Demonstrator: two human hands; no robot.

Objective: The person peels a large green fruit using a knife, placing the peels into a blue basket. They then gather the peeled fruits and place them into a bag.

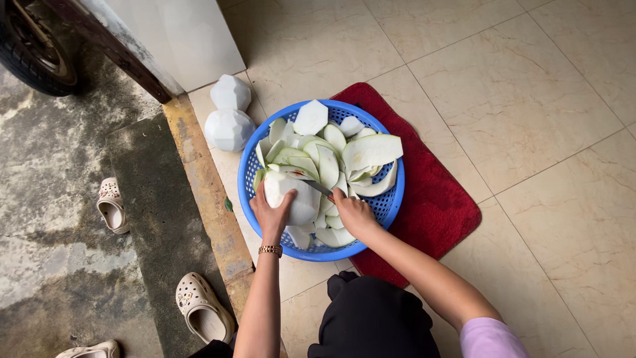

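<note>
My left hand (273, 214) grips a peeled white fruit (295, 196) and holds it over the blue plastic basket (248, 174). My right hand (353, 212) is closed on a knife (318, 188), whose blade rests against the fruit's right side. The basket holds several pale green and white peel slices (368, 152). A gold bracelet sits on my left wrist.
Two peeled white fruits (229, 113) stand on the tiled floor beyond the basket. A red mat (437, 205) lies under the basket's right side. Beige clogs (201, 307) sit on the concrete step at left. A tyre (33, 50) is at top left.
</note>
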